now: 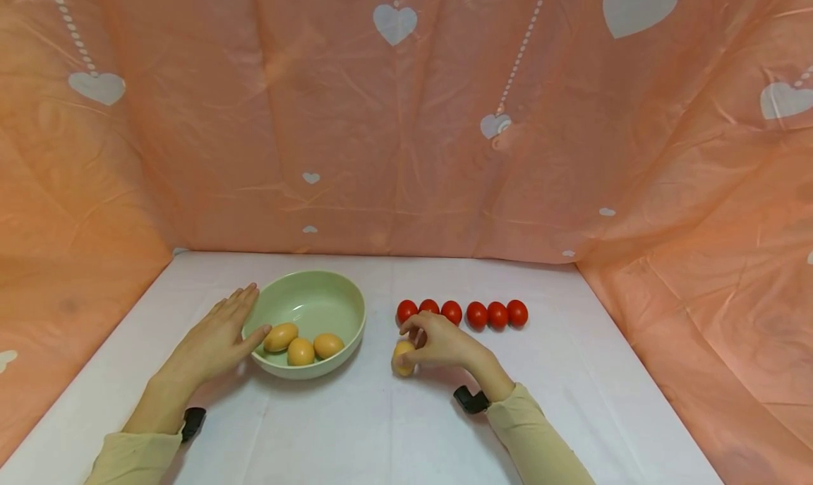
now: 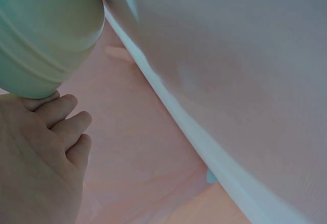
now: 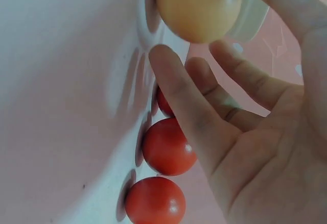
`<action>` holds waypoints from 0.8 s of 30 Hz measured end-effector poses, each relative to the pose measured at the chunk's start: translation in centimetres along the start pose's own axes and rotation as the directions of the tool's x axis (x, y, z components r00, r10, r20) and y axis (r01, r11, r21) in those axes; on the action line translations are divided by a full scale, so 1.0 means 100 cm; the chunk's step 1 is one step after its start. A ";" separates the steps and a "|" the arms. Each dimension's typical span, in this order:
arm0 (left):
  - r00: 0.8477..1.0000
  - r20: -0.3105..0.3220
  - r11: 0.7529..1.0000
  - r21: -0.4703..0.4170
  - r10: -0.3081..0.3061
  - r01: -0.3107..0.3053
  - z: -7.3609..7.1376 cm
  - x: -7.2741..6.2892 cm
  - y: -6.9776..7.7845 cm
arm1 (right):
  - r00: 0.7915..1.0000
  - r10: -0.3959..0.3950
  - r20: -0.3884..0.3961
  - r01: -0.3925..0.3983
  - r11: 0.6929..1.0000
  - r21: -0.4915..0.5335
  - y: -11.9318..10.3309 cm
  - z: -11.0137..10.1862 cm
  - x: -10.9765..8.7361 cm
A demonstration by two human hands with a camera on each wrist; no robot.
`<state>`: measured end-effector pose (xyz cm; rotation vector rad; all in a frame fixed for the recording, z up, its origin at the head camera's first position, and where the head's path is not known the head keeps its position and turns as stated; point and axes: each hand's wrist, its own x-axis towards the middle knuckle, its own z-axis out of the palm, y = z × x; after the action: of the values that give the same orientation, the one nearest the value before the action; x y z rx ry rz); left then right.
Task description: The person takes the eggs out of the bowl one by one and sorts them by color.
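Observation:
A green bowl (image 1: pixel 305 373) stands left of centre with three smooth yellow egg-shaped pieces (image 1: pixel 301 352) in it. My left hand (image 1: pixel 219 333) rests against its left side, fingers straight, thumb over the rim. In the left wrist view those fingers (image 2: pixel 69 124) lie along the bowl's outer wall (image 2: pixel 46 45). To the right of the bowl, my right hand (image 1: pixel 438 340) reaches around another yellow egg-shaped piece (image 1: pixel 403 358) on the cloth. The right wrist view shows the thumb beside this yellow piece (image 3: pixel 199 4), while the fingers (image 3: pixel 179 86) are spread with a gap below it.
Behind my right hand, several red cherry tomatoes (image 1: pixel 497 315) stand in a row, partly hidden by the fingers. A white cloth (image 1: pixel 343 428) covers the table. Orange curtains with hearts (image 1: pixel 356 153) hang at the back and both sides.

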<state>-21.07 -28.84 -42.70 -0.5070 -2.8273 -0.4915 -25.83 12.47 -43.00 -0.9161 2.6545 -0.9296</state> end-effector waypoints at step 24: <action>1.000 0.004 1.000 -0.001 -0.005 0.005 -0.001 -0.001 0.001 | 0.958 -0.175 -0.229 0.195 0.979 0.068 -0.039 0.003 0.017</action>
<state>-20.96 -28.77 -42.59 -0.5023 -2.8331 -0.4929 -25.13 8.94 -40.77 -1.1147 2.7151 -1.2521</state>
